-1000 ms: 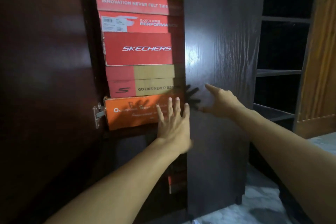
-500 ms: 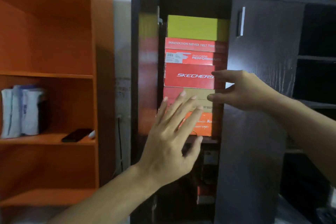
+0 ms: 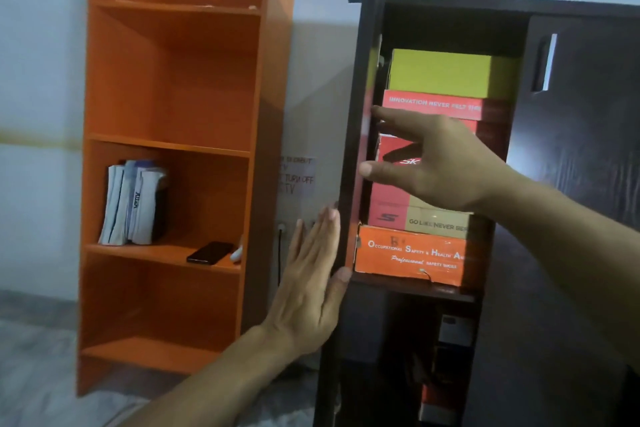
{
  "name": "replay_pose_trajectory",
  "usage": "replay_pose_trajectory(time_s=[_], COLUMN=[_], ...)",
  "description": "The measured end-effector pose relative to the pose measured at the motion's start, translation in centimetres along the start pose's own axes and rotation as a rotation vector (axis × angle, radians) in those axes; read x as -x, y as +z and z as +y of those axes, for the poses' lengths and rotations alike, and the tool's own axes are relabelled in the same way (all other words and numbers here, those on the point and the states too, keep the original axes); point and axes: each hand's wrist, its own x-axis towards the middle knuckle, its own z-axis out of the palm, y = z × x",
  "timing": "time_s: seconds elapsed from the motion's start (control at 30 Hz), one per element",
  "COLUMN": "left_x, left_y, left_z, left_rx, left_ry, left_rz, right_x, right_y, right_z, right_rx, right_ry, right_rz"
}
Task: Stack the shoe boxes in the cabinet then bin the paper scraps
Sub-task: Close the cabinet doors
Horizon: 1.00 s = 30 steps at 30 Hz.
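Note:
A stack of shoe boxes fills the upper shelf of the dark cabinet [image 3: 450, 10]: a yellow-green box [image 3: 446, 74] on top, red Skechers boxes [image 3: 436, 106] below it, a red and tan box [image 3: 433, 218], and an orange box [image 3: 408, 255] at the bottom. The cabinet's left door [image 3: 360, 87] stands edge-on to me. My left hand [image 3: 311, 284] lies flat and open against the outer face of that door, thumb on its edge. In front of the red boxes my right hand [image 3: 436, 166] hovers with fingers spread, empty, near the door's inner edge. No paper scraps show.
An orange open shelf unit [image 3: 166, 135] stands to the left with folded white bags [image 3: 131, 201] and a black phone [image 3: 209, 252] on one shelf. The cabinet's right door [image 3: 581, 149] is closed. Small boxes [image 3: 450, 333] sit in the dim lower compartment. A handwritten note [image 3: 298, 177] hangs on the wall.
The view has pulled back and swung left. My left hand moved from the boxes to the outside of the left door, and my right hand crossed leftward in front of the stack.

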Motion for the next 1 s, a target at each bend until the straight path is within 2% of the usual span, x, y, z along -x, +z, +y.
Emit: replay_pose_trajectory(time_s=[0.2, 0.4, 0.53, 0.7, 1.0], left_x=[-0.5, -2.0, -1.8, 0.4, 0.0], left_y=[3.6, 10.0, 15.1, 21.0, 25.3], left_z=[2.2, 5.6, 5.4, 4.2, 1.1], left_rx=[0.140, 0.354, 0.251, 0.036, -0.225], left_ry=[0.001, 0.003, 0.091, 0.124, 0.242], left_rz=[0.032, -0.106, -0.192, -0.295, -0.514], right_x=[1.5, 4.4, 7.1, 10.7, 11.3], right_y=[-0.3, -2.0, -2.7, -1.1, 2.0], right_z=[1.1, 5.5, 9.3, 14.6, 22.6], right_rx=[-0.009, -0.087, -0.216, -0.174, 0.085], right_ry=[0.035, 0.184, 0.375, 0.554, 0.621], right_rz=[0.056, 0.153, 0.269, 0.251, 0.518])
